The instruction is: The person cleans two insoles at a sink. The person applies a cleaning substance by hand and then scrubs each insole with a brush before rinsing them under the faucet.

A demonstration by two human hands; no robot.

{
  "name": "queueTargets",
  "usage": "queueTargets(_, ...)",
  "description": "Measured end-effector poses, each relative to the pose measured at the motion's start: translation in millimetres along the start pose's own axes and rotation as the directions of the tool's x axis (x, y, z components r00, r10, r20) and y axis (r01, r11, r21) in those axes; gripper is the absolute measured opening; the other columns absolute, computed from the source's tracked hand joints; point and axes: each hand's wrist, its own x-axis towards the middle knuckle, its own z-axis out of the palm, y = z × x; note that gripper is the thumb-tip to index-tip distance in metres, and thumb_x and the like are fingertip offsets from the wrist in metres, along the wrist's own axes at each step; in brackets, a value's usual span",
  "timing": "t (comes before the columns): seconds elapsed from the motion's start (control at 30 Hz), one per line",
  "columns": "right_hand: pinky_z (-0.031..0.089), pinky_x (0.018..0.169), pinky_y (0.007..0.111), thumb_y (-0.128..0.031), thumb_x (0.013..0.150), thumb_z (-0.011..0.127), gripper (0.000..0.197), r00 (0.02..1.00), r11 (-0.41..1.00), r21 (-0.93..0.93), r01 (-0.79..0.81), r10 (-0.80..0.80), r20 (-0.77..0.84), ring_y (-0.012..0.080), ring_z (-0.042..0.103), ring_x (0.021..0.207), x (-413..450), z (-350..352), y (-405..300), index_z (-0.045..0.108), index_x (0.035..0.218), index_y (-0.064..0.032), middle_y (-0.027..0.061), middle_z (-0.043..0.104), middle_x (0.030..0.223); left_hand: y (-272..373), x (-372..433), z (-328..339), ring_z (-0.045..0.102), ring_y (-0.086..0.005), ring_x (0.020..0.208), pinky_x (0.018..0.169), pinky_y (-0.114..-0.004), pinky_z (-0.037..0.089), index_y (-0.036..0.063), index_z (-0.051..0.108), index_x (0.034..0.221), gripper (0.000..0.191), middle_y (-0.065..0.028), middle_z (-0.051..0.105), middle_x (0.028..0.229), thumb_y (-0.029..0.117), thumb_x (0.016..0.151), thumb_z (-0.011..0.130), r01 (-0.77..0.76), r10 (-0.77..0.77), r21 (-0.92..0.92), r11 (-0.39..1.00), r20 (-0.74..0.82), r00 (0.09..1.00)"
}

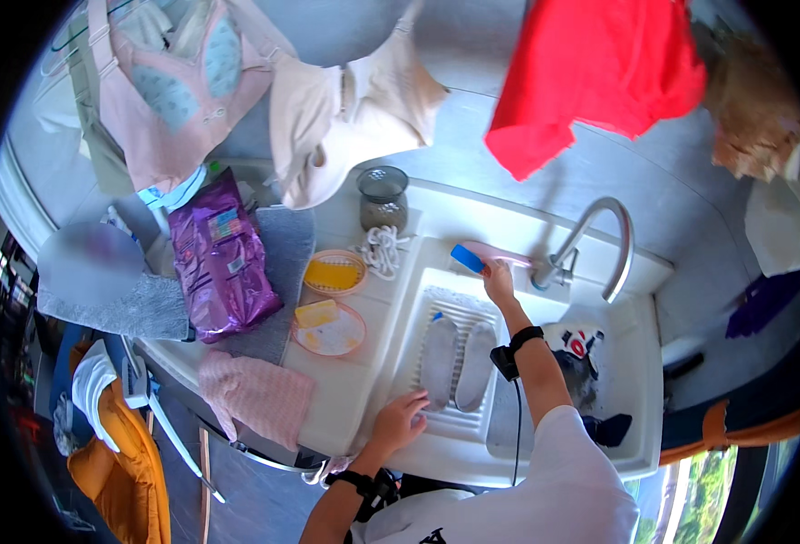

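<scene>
Two grey shoe insoles (pixel 438 364) lie side by side on the ribbed washboard (pixel 427 302) of a white laundry sink. A small blue bit rests by the top of the left one. My left hand (pixel 400 421) is at the lower end of that insole, fingers apart, its fingertips at or near the edge. At the sink's back ledge, my right hand (pixel 498 280) holds a brush with a blue back (pixel 468 259), beside a pink dish (pixel 502 253). Its bristles are mostly hidden.
A curved metal faucet (pixel 621 238) rises at the right, over a basin with wet shoes (pixel 580 347). On the left counter are soap dishes (pixel 335 272), white laces (pixel 384 251), a glass jar (pixel 382 204), a purple bag (pixel 223 265) and a pink cloth (pixel 260 394). Clothes hang above.
</scene>
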Motion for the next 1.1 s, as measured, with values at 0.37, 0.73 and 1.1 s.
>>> queueTargets(0.37, 0.041, 0.079, 0.037, -0.024, 0.068, 0.057, 0.019, 0.976, 0.953, -0.301, -0.038, 0.099, 0.193, 0.0264, 0.053, 0.088, -116.1, -114.9, 2.9, 0.061, 0.083, -0.0125, 0.0090, 0.058, 0.089, -4.2, 4.4, 2.1, 0.052, -0.0246, 0.097, 0.081, -0.032, 0.042, 0.0070, 0.058, 0.095, 0.026, -0.0062, 0.053, 0.110, 0.010, 0.069, 0.055, 0.036, -0.036, -0.014, 0.999, 0.016, 0.999)
queueTargets(0.73, 0.039, 0.084, 0.036, -0.064, 0.060, 0.056, 0.074, 0.570, 0.860, -0.482, -0.170, 0.485, 0.663, 0.0336, 0.047, 0.102, -362.1, -251.9, 82.2, 0.058, 0.099, -0.0013, 0.0164, 0.055, 0.104, 2.1, 11.6, 20.3, 0.051, -0.0261, 0.097, 0.081, -0.033, 0.042, 0.0059, 0.058, 0.095, 0.026, -0.0065, 0.053, 0.109, 0.009, 0.069, 0.056, -0.017, 0.022, -0.086, 0.996, 0.063, 0.998)
queueTargets(1.1, 0.044, 0.073, 0.039, -0.026, 0.056, 0.061, 0.033, 0.256, 0.784, -0.550, -0.287, 0.616, 0.745, 0.0307, 0.057, 0.085, -273.4, -188.0, 90.7, 0.064, 0.078, -0.0008, 0.0184, 0.061, 0.085, 8.4, 15.0, 9.7, 0.050, -0.0261, 0.099, 0.083, -0.033, 0.041, 0.0055, 0.057, 0.096, 0.026, -0.0071, 0.053, 0.110, 0.007, 0.070, 0.055, -0.012, 0.011, 0.008, 1.000, 0.079, 0.997)
